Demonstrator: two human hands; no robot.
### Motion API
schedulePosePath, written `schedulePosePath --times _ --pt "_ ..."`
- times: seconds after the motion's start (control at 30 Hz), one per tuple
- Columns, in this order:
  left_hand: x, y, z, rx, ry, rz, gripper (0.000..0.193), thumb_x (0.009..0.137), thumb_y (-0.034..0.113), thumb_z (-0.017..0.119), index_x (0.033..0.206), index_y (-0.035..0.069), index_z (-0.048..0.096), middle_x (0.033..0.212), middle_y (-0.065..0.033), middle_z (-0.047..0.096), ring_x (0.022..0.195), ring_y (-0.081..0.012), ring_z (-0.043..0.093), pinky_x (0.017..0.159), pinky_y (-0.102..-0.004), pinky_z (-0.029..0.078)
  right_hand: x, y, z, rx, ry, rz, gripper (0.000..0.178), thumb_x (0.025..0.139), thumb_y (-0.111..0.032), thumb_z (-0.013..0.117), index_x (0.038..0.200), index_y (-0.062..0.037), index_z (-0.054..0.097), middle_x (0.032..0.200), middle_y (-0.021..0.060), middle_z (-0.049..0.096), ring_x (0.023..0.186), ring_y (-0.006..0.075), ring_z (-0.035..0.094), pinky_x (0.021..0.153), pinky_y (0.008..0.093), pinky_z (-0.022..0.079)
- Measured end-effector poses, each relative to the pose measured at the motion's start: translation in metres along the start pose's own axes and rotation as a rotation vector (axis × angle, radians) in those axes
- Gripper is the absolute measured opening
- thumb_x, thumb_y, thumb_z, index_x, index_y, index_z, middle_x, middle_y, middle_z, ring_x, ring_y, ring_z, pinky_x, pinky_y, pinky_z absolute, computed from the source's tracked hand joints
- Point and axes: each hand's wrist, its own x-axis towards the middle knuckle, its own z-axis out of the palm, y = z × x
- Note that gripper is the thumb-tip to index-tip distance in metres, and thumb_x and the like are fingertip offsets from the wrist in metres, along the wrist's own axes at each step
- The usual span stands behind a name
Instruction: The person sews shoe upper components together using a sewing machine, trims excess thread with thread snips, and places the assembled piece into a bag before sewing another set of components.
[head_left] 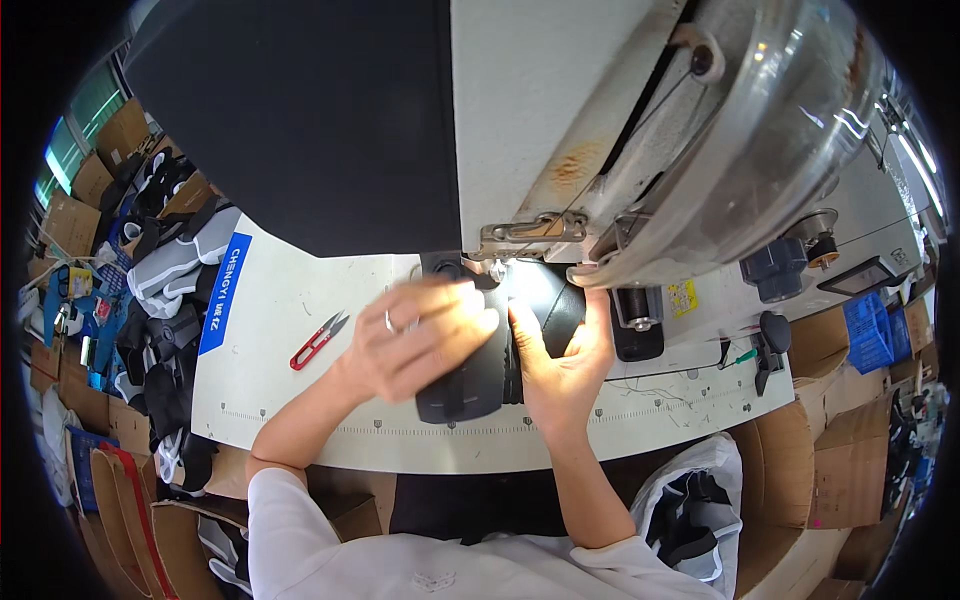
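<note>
Under the lit needle area of a white sewing machine (540, 110) lies a black leather-like piece (562, 312) with a curved seam line. My right hand (562, 375) holds this piece, thumb on its left side and fingers along its right edge. My left hand (425, 338), with a ring on one finger, is bent over a dark machine part (460, 395) just left of the needle. Motion blurs its fingers, so whether they grip anything cannot be made out. Red-handled thread snips (318, 342) lie on the white table left of my left hand.
The machine's head and a clear curved cover (760, 150) hang low over the work. Dark and grey cut pieces (175, 300) are heaped at the left table edge. Cardboard boxes (850, 465) and a white bag (700, 500) of black pieces stand at the right. Loose threads litter the table.
</note>
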Motion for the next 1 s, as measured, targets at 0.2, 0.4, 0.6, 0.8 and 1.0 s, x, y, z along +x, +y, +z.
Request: schedulePosePath --times 0.2,0.4,0.6,0.8,1.0 --pt "-0.001 0.007 -0.001 -0.058 0.054 0.031 0.026 0.066 0.01 0.068 0.091 0.0 0.072 0.087 -0.008 0.07 0.088 -0.0235 0.069 0.076 -0.0332 0.061 0.001 -0.001 -0.003 0.007 -0.03 0.043 0.07 0.085 0.002 0.071 0.143 0.009 0.033 0.113 0.0139 0.064 0.096 0.0161 0.063 0.084 0.0278 0.052" --pt "0.0 0.004 0.003 -0.03 0.041 0.018 0.024 0.067 0.009 0.068 0.089 0.001 0.072 0.084 -0.0068 0.069 0.086 -0.0225 0.069 0.076 -0.0323 0.062 0.001 -0.003 -0.005 -0.009 -0.037 0.201 0.068 0.086 0.002 0.07 0.143 0.0092 0.033 0.112 0.0144 0.063 0.094 0.0144 0.064 0.081 0.0265 0.053" --pt "0.001 -0.002 0.005 0.003 -0.02 -0.029 0.027 0.067 0.012 0.064 0.091 0.004 0.073 0.084 -0.0021 0.065 0.089 -0.0203 0.069 0.067 -0.0288 0.06 0.003 -0.004 -0.005 0.124 -0.062 0.205 0.067 0.087 0.003 0.069 0.143 0.0088 0.032 0.113 0.0132 0.062 0.095 0.0145 0.063 0.082 0.0269 0.053" --pt "-0.003 0.0 -0.001 -0.06 -0.039 -0.033 0.035 0.064 0.013 0.06 0.095 0.005 0.074 0.084 -0.0018 0.064 0.089 -0.0202 0.069 0.064 -0.0283 0.059 0.002 -0.001 -0.006 0.098 -0.06 0.192 0.066 0.087 0.004 0.068 0.143 0.007 0.034 0.116 0.0135 0.06 0.104 0.0145 0.06 0.09 0.0272 0.05" --pt "-0.003 -0.003 0.005 -0.044 -0.012 -0.033 0.037 0.06 0.01 0.06 0.094 0.004 0.073 0.085 -0.0019 0.065 0.088 -0.0206 0.069 0.062 -0.0286 0.058 0.001 0.002 -0.003 0.121 -0.035 0.136 0.058 0.09 0.006 0.064 0.14 0.0051 0.035 0.106 0.0141 0.067 0.091 0.009 0.063 0.078 0.0195 0.048"
